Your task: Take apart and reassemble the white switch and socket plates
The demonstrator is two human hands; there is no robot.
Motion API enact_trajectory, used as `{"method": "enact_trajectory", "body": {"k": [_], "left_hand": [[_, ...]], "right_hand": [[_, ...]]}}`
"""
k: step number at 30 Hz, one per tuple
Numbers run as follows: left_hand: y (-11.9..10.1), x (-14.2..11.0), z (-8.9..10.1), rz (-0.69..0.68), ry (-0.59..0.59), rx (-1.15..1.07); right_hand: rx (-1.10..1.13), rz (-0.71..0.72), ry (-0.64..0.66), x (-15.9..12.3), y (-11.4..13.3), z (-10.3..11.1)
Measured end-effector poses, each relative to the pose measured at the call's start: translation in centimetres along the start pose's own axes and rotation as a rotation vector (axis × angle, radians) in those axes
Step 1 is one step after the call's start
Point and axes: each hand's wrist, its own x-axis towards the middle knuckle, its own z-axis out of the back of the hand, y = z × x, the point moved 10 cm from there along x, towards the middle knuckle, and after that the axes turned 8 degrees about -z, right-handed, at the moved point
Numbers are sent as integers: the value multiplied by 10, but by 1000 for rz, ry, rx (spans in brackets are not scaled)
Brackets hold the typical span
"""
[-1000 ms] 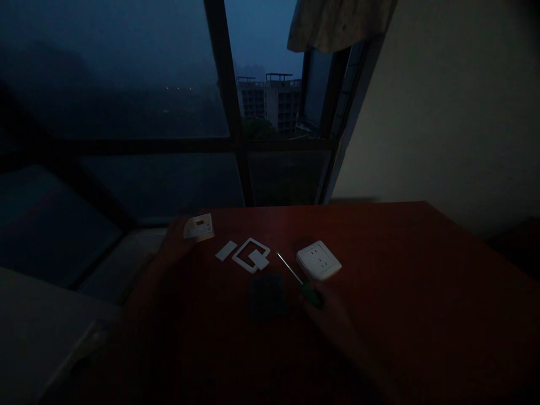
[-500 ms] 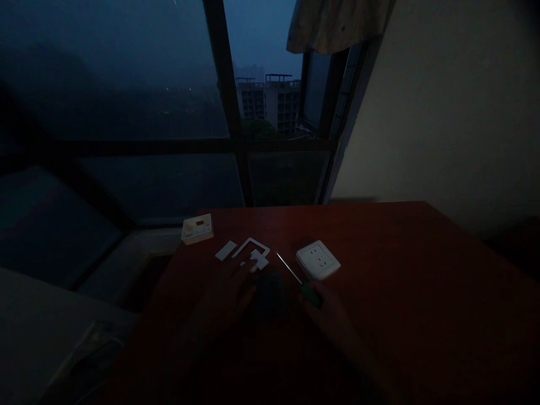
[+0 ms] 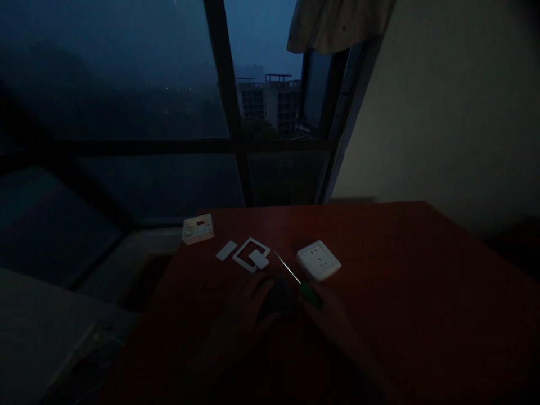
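Observation:
In the head view my right hand (image 3: 327, 306) is closed round the green handle of a screwdriver (image 3: 310, 295), its thin metal shaft pointing up and left. My left hand (image 3: 247, 309) is at a dark, squarish piece (image 3: 278, 295), fingers along its upper left and thumb below. The piece's details are lost in the dim light. Just beyond lie a white square frame (image 3: 242, 261), a small white plate (image 3: 259, 259) overlapping it, and another white plate (image 3: 226, 250). A white wall socket (image 3: 319, 261) rests beyond my right hand.
An open white mounting box (image 3: 198, 229) sits at the far left corner of the reddish table (image 3: 379, 236). Behind the table stands a large window with dark frames (image 3: 238, 144). A pale wall (image 3: 442, 112) rises at the right.
My left hand has left the white box at the far left corner, passed over the white frame and come to the dark piece. My right hand with the screwdriver has hardly moved.

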Motion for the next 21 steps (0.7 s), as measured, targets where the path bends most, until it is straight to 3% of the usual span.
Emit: {"method": "enact_trajectory", "body": {"k": [3,8,13,18,21], "left_hand": [[9,11,5,42,-16,20],[43,42,22,149,-67,128],[66,63,11,189,10,159],[73,65,11,204,-2,133],[63,60,20,185,-34,91]], "right_hand": [[9,-10,27,-1,0,-1],[5,-20,8,-1,-2,2],[76,-54,-45,0,-8,7],[100,-41,-3,0,-7,5],[159,-70,-6,0,-9,5]]}}
